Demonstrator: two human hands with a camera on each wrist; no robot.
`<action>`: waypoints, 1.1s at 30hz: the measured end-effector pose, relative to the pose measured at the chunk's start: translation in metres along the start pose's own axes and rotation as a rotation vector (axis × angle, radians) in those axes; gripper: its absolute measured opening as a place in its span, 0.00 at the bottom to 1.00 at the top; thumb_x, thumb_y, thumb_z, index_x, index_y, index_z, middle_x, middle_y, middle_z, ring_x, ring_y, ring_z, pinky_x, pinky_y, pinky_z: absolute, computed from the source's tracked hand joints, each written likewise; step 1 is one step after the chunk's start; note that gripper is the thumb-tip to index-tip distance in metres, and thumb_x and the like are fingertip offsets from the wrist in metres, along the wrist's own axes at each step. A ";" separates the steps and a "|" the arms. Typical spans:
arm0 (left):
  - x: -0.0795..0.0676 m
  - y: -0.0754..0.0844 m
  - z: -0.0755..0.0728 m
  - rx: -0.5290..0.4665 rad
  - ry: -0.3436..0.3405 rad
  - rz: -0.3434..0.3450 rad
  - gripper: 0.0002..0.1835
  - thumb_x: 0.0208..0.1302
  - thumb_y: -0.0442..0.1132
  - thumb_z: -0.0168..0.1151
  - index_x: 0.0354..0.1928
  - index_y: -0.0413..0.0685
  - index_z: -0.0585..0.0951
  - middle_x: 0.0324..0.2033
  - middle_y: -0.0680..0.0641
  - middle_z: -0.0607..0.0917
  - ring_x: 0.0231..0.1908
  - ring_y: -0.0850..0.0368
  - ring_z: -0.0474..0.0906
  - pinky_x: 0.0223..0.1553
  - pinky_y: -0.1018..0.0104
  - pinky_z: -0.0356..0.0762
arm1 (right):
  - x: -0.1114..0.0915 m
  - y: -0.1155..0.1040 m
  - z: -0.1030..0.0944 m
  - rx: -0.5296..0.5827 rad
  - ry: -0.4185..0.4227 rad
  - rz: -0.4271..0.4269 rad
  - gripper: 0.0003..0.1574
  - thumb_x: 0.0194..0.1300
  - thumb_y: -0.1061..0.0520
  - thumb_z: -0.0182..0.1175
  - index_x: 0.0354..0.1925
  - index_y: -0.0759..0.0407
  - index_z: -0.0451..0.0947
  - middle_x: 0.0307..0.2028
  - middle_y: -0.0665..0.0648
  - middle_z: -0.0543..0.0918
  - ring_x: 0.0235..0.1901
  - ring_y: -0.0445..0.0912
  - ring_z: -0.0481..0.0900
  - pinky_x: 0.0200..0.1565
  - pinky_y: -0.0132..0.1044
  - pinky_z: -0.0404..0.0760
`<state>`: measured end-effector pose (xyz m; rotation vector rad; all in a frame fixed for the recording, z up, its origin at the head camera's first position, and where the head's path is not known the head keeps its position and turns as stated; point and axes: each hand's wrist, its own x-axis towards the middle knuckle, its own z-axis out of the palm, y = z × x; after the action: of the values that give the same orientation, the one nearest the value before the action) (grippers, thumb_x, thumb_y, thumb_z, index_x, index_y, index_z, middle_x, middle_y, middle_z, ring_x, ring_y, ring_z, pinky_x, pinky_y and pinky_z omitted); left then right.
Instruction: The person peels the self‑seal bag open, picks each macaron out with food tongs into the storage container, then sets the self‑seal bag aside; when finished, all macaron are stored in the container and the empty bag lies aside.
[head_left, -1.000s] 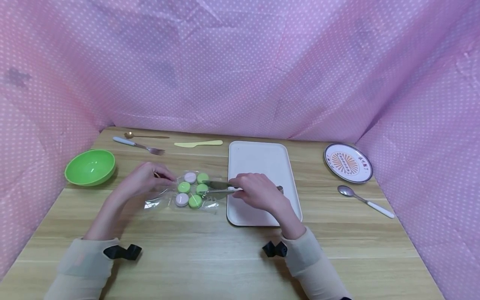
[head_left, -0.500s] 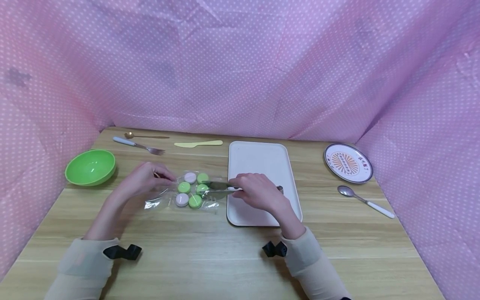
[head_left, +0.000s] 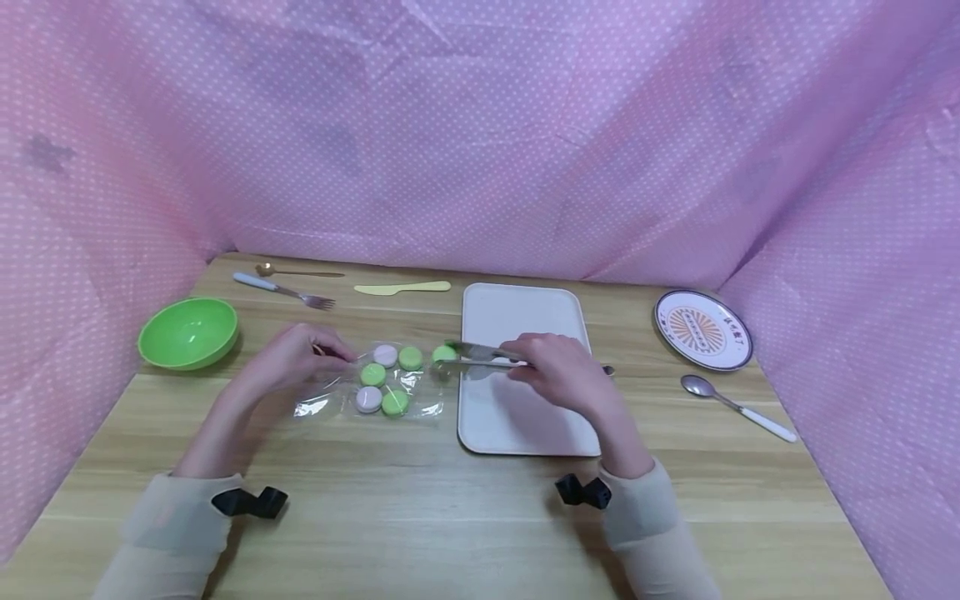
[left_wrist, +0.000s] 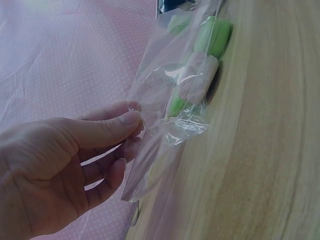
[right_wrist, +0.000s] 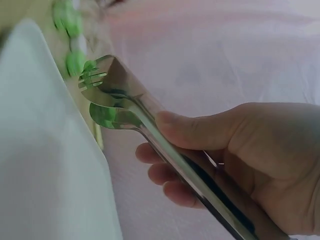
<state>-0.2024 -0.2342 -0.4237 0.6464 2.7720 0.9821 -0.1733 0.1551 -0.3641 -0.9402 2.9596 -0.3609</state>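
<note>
My right hand (head_left: 558, 371) grips metal tongs (right_wrist: 172, 160), thumb on one arm and fingers round the other. Between the tong tips is a green macaron (head_left: 444, 353), at the left edge of the white tray (head_left: 517, 312). With thumb and fingertips my left hand (head_left: 296, 358) pinches the edge of a clear plastic bag (left_wrist: 160, 135). Several green and pale lilac macarons lie in the bag, among them a lilac macaron (head_left: 369, 399) and a green macaron (head_left: 395, 403).
A green bowl (head_left: 187, 333) stands on the left. Behind lie a fork (head_left: 285, 291), a small gold spoon (head_left: 300, 272) and a yellow knife (head_left: 401, 287). On the right are a patterned plate (head_left: 703, 331) and a spoon (head_left: 738, 407). Pink dotted cloth (head_left: 480, 142) surrounds the table.
My right hand has moved right and slightly up with the tongs, carrying one green macaron away from the others. The left hand keeps its pinch on the bag.
</note>
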 end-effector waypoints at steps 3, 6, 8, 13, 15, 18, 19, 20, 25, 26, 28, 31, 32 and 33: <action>0.000 0.001 0.000 -0.012 -0.002 -0.003 0.09 0.53 0.38 0.69 0.38 0.55 0.87 0.37 0.55 0.88 0.38 0.61 0.82 0.40 0.71 0.77 | -0.003 0.019 -0.006 0.029 0.016 0.042 0.13 0.61 0.53 0.63 0.46 0.48 0.81 0.31 0.45 0.81 0.29 0.41 0.75 0.33 0.37 0.74; -0.001 0.001 0.001 -0.041 -0.013 -0.016 0.09 0.54 0.37 0.69 0.38 0.55 0.86 0.36 0.55 0.88 0.38 0.61 0.82 0.39 0.72 0.78 | -0.004 0.037 -0.010 0.058 0.020 0.087 0.16 0.61 0.54 0.63 0.48 0.51 0.81 0.35 0.49 0.84 0.34 0.43 0.80 0.38 0.40 0.78; -0.002 0.001 0.001 -0.056 -0.022 -0.020 0.09 0.54 0.37 0.69 0.38 0.55 0.86 0.36 0.55 0.88 0.37 0.61 0.81 0.38 0.72 0.78 | -0.004 0.049 -0.010 0.045 0.021 0.118 0.18 0.62 0.53 0.63 0.51 0.52 0.80 0.40 0.51 0.85 0.39 0.46 0.83 0.42 0.44 0.80; -0.002 0.002 0.002 -0.066 -0.018 -0.012 0.09 0.53 0.36 0.69 0.38 0.52 0.86 0.35 0.54 0.87 0.35 0.62 0.81 0.37 0.72 0.77 | -0.003 0.069 -0.009 0.033 0.015 0.177 0.22 0.62 0.52 0.62 0.54 0.55 0.78 0.47 0.55 0.85 0.47 0.52 0.82 0.49 0.50 0.79; -0.002 0.002 0.002 -0.063 -0.014 -0.013 0.09 0.53 0.36 0.69 0.38 0.52 0.86 0.35 0.54 0.87 0.34 0.63 0.81 0.37 0.72 0.77 | -0.002 0.074 -0.007 0.037 0.015 0.191 0.22 0.62 0.52 0.63 0.54 0.55 0.78 0.48 0.56 0.85 0.48 0.53 0.82 0.49 0.50 0.78; -0.002 0.002 0.001 -0.052 -0.013 -0.010 0.09 0.53 0.36 0.69 0.38 0.52 0.86 0.35 0.54 0.87 0.34 0.63 0.80 0.37 0.72 0.77 | 0.000 0.078 -0.005 0.025 0.017 0.200 0.23 0.61 0.51 0.63 0.54 0.54 0.78 0.48 0.56 0.85 0.47 0.53 0.83 0.47 0.50 0.79; -0.002 0.002 0.001 -0.049 -0.013 -0.009 0.09 0.53 0.36 0.69 0.38 0.52 0.86 0.35 0.54 0.87 0.34 0.63 0.80 0.37 0.73 0.77 | 0.001 0.078 -0.004 0.019 0.018 0.199 0.23 0.61 0.51 0.63 0.54 0.53 0.79 0.47 0.55 0.85 0.47 0.52 0.83 0.46 0.50 0.79; -0.002 0.002 0.001 -0.048 -0.012 -0.009 0.09 0.53 0.36 0.69 0.38 0.53 0.86 0.35 0.54 0.87 0.35 0.63 0.80 0.37 0.73 0.77 | 0.001 0.078 -0.003 0.014 0.017 0.198 0.22 0.61 0.50 0.63 0.54 0.52 0.79 0.47 0.55 0.85 0.45 0.52 0.83 0.45 0.50 0.79; -0.001 0.003 0.000 -0.043 -0.005 0.001 0.09 0.53 0.35 0.69 0.38 0.52 0.87 0.36 0.54 0.88 0.36 0.63 0.81 0.38 0.73 0.77 | 0.003 0.079 -0.001 -0.011 0.009 0.204 0.22 0.60 0.50 0.63 0.53 0.51 0.79 0.44 0.54 0.86 0.39 0.50 0.83 0.39 0.47 0.78; -0.001 0.003 0.000 -0.043 -0.004 -0.003 0.09 0.53 0.35 0.69 0.38 0.53 0.87 0.36 0.54 0.88 0.36 0.62 0.81 0.38 0.73 0.77 | 0.004 0.079 -0.001 -0.015 0.007 0.206 0.22 0.60 0.50 0.63 0.53 0.51 0.79 0.44 0.54 0.86 0.38 0.49 0.83 0.37 0.46 0.77; -0.001 0.003 -0.001 -0.042 -0.008 -0.014 0.09 0.53 0.36 0.69 0.38 0.54 0.87 0.36 0.54 0.88 0.36 0.62 0.81 0.38 0.73 0.77 | 0.004 0.079 -0.001 -0.020 0.006 0.208 0.22 0.60 0.50 0.64 0.53 0.51 0.79 0.44 0.54 0.86 0.37 0.49 0.82 0.37 0.46 0.77; -0.002 0.003 -0.001 -0.045 -0.022 -0.033 0.09 0.54 0.37 0.69 0.38 0.55 0.86 0.36 0.55 0.88 0.37 0.62 0.81 0.37 0.72 0.77 | 0.005 0.080 0.000 -0.027 0.006 0.207 0.22 0.60 0.49 0.63 0.53 0.50 0.79 0.44 0.54 0.86 0.38 0.49 0.83 0.37 0.46 0.77; -0.002 0.003 -0.001 -0.044 -0.023 -0.037 0.09 0.54 0.38 0.69 0.38 0.56 0.86 0.36 0.56 0.88 0.37 0.62 0.81 0.37 0.73 0.77 | 0.005 0.080 0.000 -0.028 0.006 0.206 0.22 0.60 0.49 0.63 0.53 0.50 0.79 0.44 0.54 0.86 0.38 0.49 0.83 0.37 0.46 0.77; -0.002 0.003 -0.001 -0.042 -0.024 -0.037 0.09 0.54 0.38 0.69 0.38 0.56 0.86 0.36 0.56 0.88 0.37 0.62 0.81 0.37 0.73 0.77 | 0.005 0.081 0.000 -0.028 0.007 0.206 0.22 0.60 0.49 0.63 0.53 0.50 0.79 0.44 0.54 0.86 0.38 0.49 0.83 0.37 0.46 0.77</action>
<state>-0.2000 -0.2331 -0.4214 0.5956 2.7243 1.0153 -0.2229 0.2161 -0.3823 -0.6280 3.0371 -0.3175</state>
